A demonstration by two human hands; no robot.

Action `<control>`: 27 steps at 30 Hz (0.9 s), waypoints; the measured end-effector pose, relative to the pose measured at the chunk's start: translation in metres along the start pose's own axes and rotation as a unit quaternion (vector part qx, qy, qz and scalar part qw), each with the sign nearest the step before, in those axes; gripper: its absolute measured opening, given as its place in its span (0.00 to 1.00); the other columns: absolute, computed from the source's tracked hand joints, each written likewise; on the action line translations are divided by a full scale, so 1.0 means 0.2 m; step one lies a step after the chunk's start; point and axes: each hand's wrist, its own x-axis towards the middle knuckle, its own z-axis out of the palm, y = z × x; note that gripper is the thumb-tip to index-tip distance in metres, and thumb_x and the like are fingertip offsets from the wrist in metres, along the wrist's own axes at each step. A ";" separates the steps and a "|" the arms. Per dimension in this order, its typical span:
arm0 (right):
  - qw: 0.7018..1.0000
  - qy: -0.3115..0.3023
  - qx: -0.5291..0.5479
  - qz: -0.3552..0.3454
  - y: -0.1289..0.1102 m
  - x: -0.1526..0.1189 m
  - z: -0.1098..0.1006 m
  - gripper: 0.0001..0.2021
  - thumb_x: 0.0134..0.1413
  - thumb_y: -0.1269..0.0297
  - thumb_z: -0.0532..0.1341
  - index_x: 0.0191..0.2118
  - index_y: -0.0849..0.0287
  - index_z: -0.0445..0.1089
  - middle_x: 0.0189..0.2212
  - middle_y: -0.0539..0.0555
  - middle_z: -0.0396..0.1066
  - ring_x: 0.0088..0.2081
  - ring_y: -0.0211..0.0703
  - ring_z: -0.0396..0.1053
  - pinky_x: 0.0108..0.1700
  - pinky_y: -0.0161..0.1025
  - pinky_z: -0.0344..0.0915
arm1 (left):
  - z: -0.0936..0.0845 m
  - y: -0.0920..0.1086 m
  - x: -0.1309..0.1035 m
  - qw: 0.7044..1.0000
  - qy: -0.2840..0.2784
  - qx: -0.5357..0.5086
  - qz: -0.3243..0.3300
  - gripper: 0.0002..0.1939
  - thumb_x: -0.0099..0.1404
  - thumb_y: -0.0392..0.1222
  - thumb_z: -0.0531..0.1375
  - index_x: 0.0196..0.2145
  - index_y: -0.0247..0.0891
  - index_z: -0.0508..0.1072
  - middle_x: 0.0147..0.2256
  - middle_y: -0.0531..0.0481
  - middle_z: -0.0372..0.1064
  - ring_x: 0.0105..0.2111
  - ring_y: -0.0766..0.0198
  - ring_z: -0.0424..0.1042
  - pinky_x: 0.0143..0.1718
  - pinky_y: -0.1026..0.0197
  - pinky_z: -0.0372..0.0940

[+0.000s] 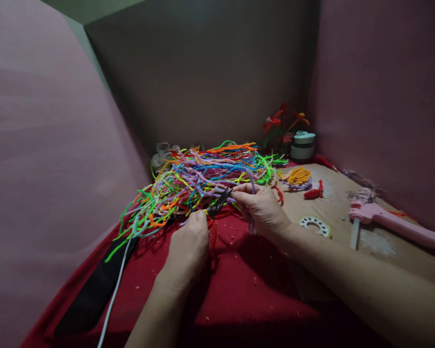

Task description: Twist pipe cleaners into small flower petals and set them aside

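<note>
My left hand point(191, 244) is closed, its thumb and fingers pinched at the near end of a small dark bundle of thin black strands point(221, 202). A red fuzzy piece point(213, 234) hangs beside its fingers. My right hand point(263, 208) is closed too, fingertips pinching the far end of the black strands. A purple pipe cleaner point(253, 181) passes up and down behind the right fingers; whether they grip it, I cannot tell. Just beyond both hands lies a large heap of colourful pipe cleaners point(210, 169).
Red cloth point(239, 299) covers the table. On the brown board at right are a pink glue gun point(391, 217), a white-and-yellow holed disc point(314, 226), an orange coil point(299, 176) and a red piece point(314, 191). A lidded jar point(303, 146) stands behind. A white cable point(115, 295) crosses at left.
</note>
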 end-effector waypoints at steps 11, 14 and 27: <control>0.982 0.010 -0.165 -0.085 0.01 0.04 -0.04 0.05 0.39 0.66 0.60 0.25 0.62 0.65 0.14 0.43 0.56 0.16 0.28 0.48 0.19 0.31 0.45 | -0.02 0.00 -0.01 0.998 -0.016 0.058 0.000 0.13 0.64 0.31 0.39 0.39 0.35 0.61 0.35 0.43 0.67 0.29 0.55 0.73 0.24 0.58 0.64; 0.970 0.012 -0.220 -0.105 0.00 0.05 -0.05 0.05 0.40 0.66 0.58 0.26 0.63 0.66 0.15 0.43 0.56 0.17 0.29 0.49 0.21 0.31 0.48 | -0.02 0.00 -0.01 0.998 -0.006 0.069 0.000 0.13 0.64 0.31 0.40 0.37 0.35 0.62 0.34 0.44 0.67 0.28 0.56 0.73 0.24 0.59 0.65; 0.963 0.036 -0.250 -0.089 0.01 0.05 -0.06 0.06 0.39 0.64 0.59 0.24 0.62 0.66 0.15 0.44 0.57 0.17 0.30 0.50 0.20 0.31 0.47 | -0.03 0.03 -0.03 0.996 0.015 0.085 -0.005 0.17 0.64 0.29 0.37 0.37 0.34 0.63 0.33 0.43 0.67 0.28 0.55 0.73 0.23 0.58 0.66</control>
